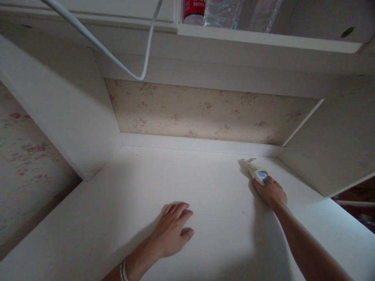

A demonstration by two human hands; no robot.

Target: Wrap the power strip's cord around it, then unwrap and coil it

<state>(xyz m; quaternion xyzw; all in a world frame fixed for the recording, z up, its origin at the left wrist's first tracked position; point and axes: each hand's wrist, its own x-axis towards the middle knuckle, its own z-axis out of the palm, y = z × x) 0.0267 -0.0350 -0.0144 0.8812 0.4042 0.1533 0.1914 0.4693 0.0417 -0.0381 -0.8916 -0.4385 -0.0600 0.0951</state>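
Observation:
My right hand (271, 192) is closed around the near end of a white ribbed thing (256, 168) that looks like a spiral light bulb with a blue label. It is held low over the white desktop (205, 179), near the back right corner; whether it touches the surface I cannot tell. The fingertips are partly hidden. Nearer to me and left of centre, my left hand (173, 232) lies on the desktop, empty, with its fingers stretched out and the thumb apart. A pale band (123, 271) circles the left wrist.
White side panels (70, 97) (331, 132) flank the desktop, with flowered wallpaper (190, 111) behind. Overhead, a shelf (263, 38) holds a red-labelled bottle (194, 11) and clear plastic packs (221, 13). A white cable (99, 45) loops down in front. Dark items lie beyond the right edge.

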